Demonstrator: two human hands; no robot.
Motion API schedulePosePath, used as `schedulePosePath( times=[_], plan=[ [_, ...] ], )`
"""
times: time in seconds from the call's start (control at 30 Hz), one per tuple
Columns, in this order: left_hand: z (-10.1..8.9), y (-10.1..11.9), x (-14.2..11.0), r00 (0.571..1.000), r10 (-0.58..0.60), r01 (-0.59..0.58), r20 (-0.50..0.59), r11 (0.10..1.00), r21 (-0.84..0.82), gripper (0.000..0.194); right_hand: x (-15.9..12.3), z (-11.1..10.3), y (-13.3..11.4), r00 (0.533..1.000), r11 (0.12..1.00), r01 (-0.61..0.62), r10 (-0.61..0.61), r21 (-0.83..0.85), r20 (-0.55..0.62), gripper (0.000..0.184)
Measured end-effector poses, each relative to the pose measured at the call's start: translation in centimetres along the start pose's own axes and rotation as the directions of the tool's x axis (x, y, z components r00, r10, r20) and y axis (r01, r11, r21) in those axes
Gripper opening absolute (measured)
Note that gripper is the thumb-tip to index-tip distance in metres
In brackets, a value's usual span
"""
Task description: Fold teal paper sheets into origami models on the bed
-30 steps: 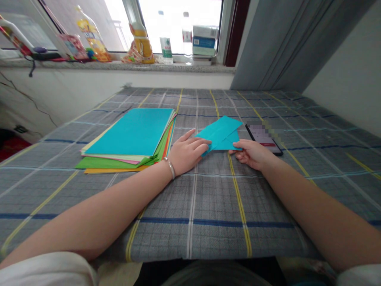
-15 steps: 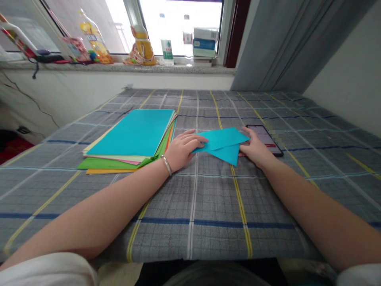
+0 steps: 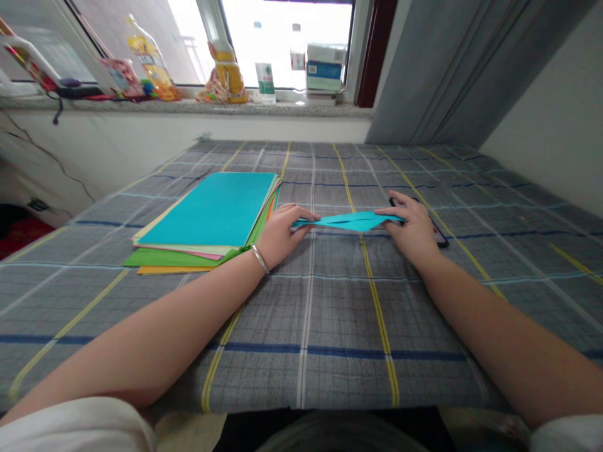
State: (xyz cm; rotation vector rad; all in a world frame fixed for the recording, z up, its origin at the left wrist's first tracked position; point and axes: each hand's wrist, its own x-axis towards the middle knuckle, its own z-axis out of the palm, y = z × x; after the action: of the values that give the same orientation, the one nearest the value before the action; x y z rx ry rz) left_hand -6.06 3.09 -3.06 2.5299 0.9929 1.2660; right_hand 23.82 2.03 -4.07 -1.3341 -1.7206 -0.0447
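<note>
A folded sheet of blue paper (image 3: 351, 220) stretches between my two hands, seen nearly edge-on just over the tablecloth. My left hand (image 3: 285, 231) pinches its left end between thumb and fingers; a silver bangle circles that wrist. At the other end, my right hand (image 3: 411, 225) is closed on the paper's right tip, thumb below and fingers above. Behind the right hand lies a phone (image 3: 441, 235), mostly covered by it. Close to the left hand rests a stack of coloured paper (image 3: 211, 210) with a blue sheet on top.
A grey plaid tablecloth (image 3: 264, 326) covers the table. Beyond its far edge, a windowsill (image 3: 179, 108) carries bottles, including an orange drink bottle (image 3: 153, 59), and stacked boxes (image 3: 324, 68). A grey curtain (image 3: 433, 69) hangs at the right.
The folded paper has tilted from showing its broad face to nearly edge-on. My right hand has shifted slightly right and turned over its tip; my left hand has moved slightly left.
</note>
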Motion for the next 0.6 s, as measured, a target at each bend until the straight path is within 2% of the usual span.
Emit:
schedulePosePath(
  times=[0.1, 0.17, 0.27, 0.37, 0.47, 0.6],
  plan=[
    [0.2, -0.4, 0.0, 0.979, -0.179, 0.178, -0.099, 0.984, -0.013, 0.012, 0.0, 0.1, -0.4, 1.000, 0.995, -0.029, 0.029, 0.094, -0.002, 0.017],
    [0.4, -0.9, 0.0, 0.956, -0.267, 0.264, -0.124, 0.964, -0.042, 0.014, -0.1, 0.1, -0.7, 0.987, 0.965, -0.161, 0.151, 0.207, 0.060, 0.026],
    [0.5, -1.3, 0.1, 0.938, -0.323, 0.307, -0.126, 0.942, -0.133, 0.024, -0.2, 0.3, -1.1, 0.912, 0.837, -0.406, 0.345, 0.366, 0.222, 0.041],
    [0.4, -1.2, 0.0, 0.938, -0.327, 0.313, -0.116, 0.942, -0.123, 0.042, -0.3, 0.4, -1.3, 0.822, 0.682, -0.565, 0.418, 0.464, 0.386, 0.042],
    [0.4, -1.0, -0.2, 0.947, -0.318, 0.315, -0.048, 0.947, -0.054, 0.047, -0.3, 0.3, -1.3, 0.732, 0.605, -0.671, 0.451, 0.428, 0.511, 0.030],
    [0.5, -0.9, -0.4, 0.938, -0.342, 0.341, 0.046, 0.939, 0.042, 0.042, -0.2, 0.1, -0.7, 0.639, 0.661, -0.719, 0.506, 0.214, 0.580, 0.024]
  ],
)
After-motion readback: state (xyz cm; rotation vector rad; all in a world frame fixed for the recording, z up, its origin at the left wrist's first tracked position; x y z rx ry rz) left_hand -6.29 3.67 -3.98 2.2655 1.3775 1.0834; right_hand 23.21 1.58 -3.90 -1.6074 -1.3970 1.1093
